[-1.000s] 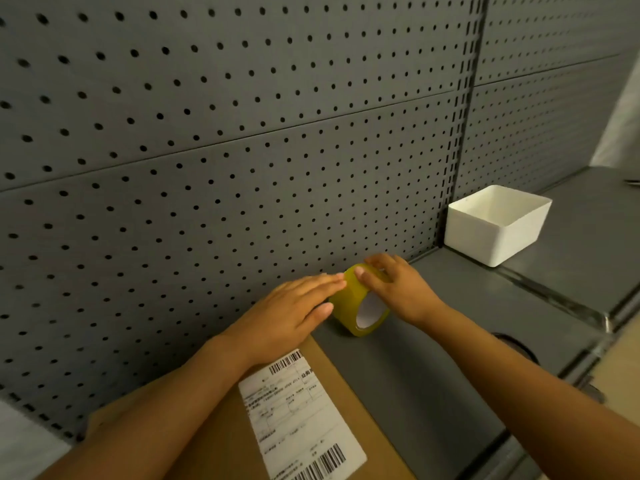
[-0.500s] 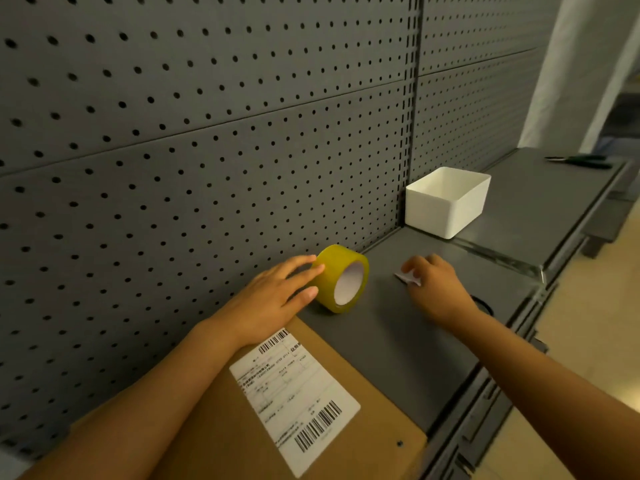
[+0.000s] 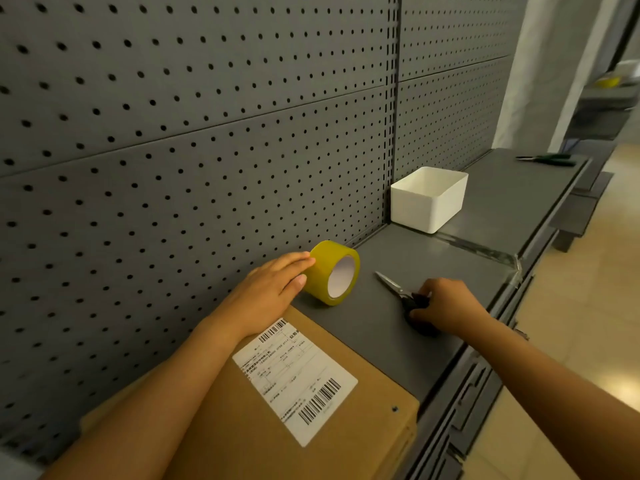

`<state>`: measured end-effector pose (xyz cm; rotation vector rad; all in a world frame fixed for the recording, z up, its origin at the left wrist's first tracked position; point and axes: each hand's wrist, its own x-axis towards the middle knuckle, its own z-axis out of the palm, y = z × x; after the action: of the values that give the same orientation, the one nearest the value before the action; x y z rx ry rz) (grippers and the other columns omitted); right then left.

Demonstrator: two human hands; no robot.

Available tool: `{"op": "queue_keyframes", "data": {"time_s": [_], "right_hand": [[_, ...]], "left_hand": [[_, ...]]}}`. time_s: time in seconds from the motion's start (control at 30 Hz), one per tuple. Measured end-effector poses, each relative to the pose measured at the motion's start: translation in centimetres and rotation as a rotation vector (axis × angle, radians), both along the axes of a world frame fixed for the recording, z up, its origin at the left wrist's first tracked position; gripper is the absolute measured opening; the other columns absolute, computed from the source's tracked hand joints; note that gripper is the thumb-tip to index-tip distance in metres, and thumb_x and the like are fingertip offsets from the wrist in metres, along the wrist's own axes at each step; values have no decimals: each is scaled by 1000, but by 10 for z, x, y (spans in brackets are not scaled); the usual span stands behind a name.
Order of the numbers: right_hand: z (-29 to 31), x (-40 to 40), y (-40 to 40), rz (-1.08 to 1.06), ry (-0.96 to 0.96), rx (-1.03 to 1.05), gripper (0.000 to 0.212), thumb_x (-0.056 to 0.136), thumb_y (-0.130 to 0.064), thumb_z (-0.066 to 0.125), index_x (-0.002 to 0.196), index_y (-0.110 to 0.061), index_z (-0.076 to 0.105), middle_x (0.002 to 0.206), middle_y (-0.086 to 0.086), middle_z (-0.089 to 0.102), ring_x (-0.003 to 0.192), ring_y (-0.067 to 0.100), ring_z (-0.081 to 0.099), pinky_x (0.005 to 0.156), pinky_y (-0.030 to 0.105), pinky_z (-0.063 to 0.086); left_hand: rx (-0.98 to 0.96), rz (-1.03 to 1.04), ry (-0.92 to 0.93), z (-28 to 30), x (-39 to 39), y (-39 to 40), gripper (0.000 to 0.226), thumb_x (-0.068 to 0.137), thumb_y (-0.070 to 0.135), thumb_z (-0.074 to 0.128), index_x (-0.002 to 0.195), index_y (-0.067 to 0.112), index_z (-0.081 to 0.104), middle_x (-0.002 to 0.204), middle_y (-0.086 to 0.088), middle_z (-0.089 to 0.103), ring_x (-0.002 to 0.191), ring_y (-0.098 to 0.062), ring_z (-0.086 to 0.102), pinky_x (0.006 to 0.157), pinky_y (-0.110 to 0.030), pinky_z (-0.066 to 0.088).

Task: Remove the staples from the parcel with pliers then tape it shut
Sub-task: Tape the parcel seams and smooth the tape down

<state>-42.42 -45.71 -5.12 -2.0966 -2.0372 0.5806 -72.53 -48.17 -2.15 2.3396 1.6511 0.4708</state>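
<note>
A brown cardboard parcel [image 3: 242, 427] with a white shipping label [image 3: 294, 379] lies on the grey shelf [image 3: 398, 341] at the lower left. Just past its far corner a yellow tape roll [image 3: 327, 268] stands on edge. My left hand [image 3: 266, 292] rests flat against the roll's left side, fingers straight. To the right, scissors [image 3: 401, 296] lie on the shelf, blades pointing up-left. My right hand [image 3: 446, 306] is curled over their black handles. Green-handled pliers [image 3: 550, 160] lie far back on the right shelf.
A white rectangular bin [image 3: 429, 202] stands against the grey pegboard wall [image 3: 207, 133] behind the scissors. The shelf's front edge [image 3: 485, 358] runs diagonally on the right, with tan floor beyond. A raised seam joins the two shelf sections near the bin.
My right hand left the tape roll, moved right and down, and now closes over the scissors' handles. My left hand stays against the roll. The view swung right, showing the pliers.
</note>
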Motion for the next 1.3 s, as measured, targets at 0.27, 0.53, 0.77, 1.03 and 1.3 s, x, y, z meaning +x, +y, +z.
{"op": "queue_keyframes", "data": {"time_s": [0.27,0.53,0.77,1.03,1.3], "right_hand": [[10,-19,-19,53,327,4,27,89,-31,63,112,-16,57,94,8,69,81,20,65,73,30,56],[16,-28,-53,155,553,-105,41,85,-51,62,109,-22,46,91,9,64,74,16,59,71,33,53],[31,-35,-64,274,643,-371,64,73,-64,60,113,-16,49,78,8,57,70,18,55,64,27,49],[36,-61,-60,361,765,-481,66,77,-61,59,112,-6,54,88,15,58,80,27,56,82,40,53],[38,-77,-48,406,845,-514,43,83,-57,60,101,-18,58,87,20,53,77,30,53,78,45,52]], "left_hand": [[14,-6,22,0,0,0,43,102,41,25,145,42,30,149,30,22,135,7,21,115,-40,25],[-94,-49,-141,-6,-8,9,42,101,44,25,143,48,27,150,31,22,137,8,20,116,-33,23],[-79,-59,-147,-8,-8,10,42,102,41,25,144,43,28,151,26,25,136,8,21,111,-22,22],[-48,-40,-140,-7,-7,8,42,101,45,24,142,42,33,149,25,28,136,5,26,114,-31,28],[-32,-32,-134,-8,-7,8,43,100,50,21,141,44,33,148,28,29,135,6,28,113,-39,32]]}}
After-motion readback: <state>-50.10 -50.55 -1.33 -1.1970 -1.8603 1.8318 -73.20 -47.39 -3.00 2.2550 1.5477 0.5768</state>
